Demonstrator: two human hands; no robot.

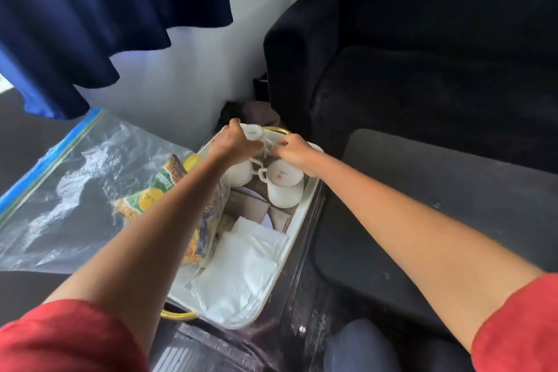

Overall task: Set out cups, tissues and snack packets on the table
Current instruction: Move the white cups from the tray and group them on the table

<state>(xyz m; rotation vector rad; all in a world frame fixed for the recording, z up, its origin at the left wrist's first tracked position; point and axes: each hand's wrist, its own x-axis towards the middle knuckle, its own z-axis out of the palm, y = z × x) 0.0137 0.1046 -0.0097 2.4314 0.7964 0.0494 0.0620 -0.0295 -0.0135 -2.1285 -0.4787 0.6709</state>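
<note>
On a white rectangular tray (303, 214) with gold handles at its near and far ends, several white cups are standing upside down, their flat bases facing up. One inverted cup (283, 183) near the tray's right rim is showing a small red mark on its base and a looped handle pointing left; another inverted cup (240, 172) is sitting just to its left, partly hidden under the left forearm. At the far end of the tray the left hand (234, 142) is curling its fingers round a small white cup (253, 132), holding it tilted above the others with a faint printed mark on its base turned toward the camera. The right hand (291, 151) is reaching in beside it with fingers bent and pinching at what looks like a cup handle, though exactly what it is gripping is too hidden to tell. Toward the near end of the tray, white folded tissues (241, 269) are lying in a loose overlapping pile. Along the tray's left side, green, yellow and orange snack packets (157, 190) are lying crumpled, partly under the left arm. A clear plastic zip bag (72, 187) with a blue strip is spreading out to the left of the packets. Both arms are wearing red sleeves (519, 326) pushed up.
</note>
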